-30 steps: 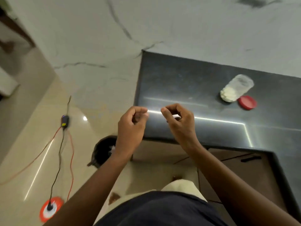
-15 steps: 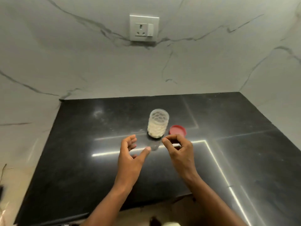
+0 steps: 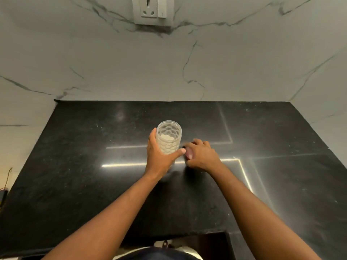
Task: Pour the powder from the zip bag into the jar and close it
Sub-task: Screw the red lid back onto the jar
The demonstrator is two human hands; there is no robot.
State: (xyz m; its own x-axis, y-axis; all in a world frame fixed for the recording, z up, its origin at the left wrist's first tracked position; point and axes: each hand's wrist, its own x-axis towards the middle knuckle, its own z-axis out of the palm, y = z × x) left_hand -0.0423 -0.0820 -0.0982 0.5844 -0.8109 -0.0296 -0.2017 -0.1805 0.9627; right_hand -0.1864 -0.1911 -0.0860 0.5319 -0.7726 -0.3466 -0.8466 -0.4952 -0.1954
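Observation:
A clear patterned plastic jar (image 3: 169, 136) stands upright and uncapped on the black counter (image 3: 84, 166), with white powder in its lower part. My left hand (image 3: 159, 156) wraps around the jar from the left and front. My right hand (image 3: 201, 155) lies just right of the jar, palm down over the red lid (image 3: 188, 155); only a blurred reddish sliver of the lid shows under the fingers. No zip bag is in view.
A marble wall rises behind the counter with a white socket and switch plate (image 3: 153, 10) high up. A side wall closes the right end. The counter's front edge runs near the bottom, with a cut-out at lower right.
Both hands were empty in the air before. The left hand has now closed around the jar and the right hand has dropped onto the red lid. The view has moved closer.

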